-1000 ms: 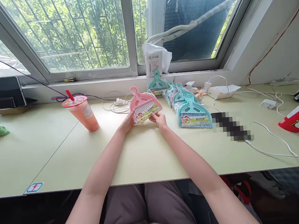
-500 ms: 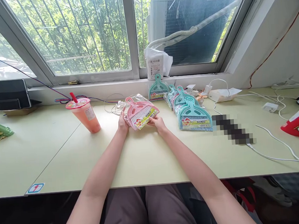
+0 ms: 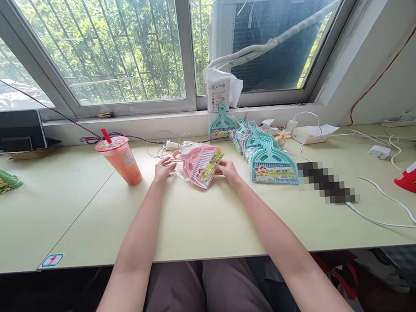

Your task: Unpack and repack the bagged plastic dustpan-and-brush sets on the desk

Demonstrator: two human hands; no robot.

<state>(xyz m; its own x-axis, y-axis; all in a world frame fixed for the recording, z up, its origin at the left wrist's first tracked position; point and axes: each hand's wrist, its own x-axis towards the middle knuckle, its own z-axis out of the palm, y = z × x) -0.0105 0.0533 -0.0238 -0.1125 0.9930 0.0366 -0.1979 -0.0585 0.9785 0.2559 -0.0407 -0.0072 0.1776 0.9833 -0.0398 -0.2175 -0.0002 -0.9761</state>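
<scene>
"While R hand (image 3: pixel 227 170) pinches the pink dustpan set (image 3: pixel 195 163), what's L hand (image 3: pixel 163 170) doing?"
"At its handle (image 3: pixel 177 154), can't tell if gripping; prob. steadying. It's at 12 o'clock over bench (image 3: pixel 206 227); teal sets (image 3: pixel 271 157) at 1, prob. for elbow rm."

The wrapped dustpan set (image 3: pixel 200 168) is sitting between the left hand (image 3: pixel 163 170) and the right hand (image 3: pixel 228 171), over the desk (image 3: pixel 206 227). The drink cup (image 3: pixel 122 162) is standing left of the left hand, while the tablet (image 3: pixel 17 131) is resting farther left and back. Right of the right hand, the row of dustpan packs (image 3: pixel 270 158) is extending backward; behind, the lone pack (image 3: pixel 222 125) is leaning below the box (image 3: pixel 218 96), which is occupying the windowsill (image 3: pixel 148 123).
</scene>
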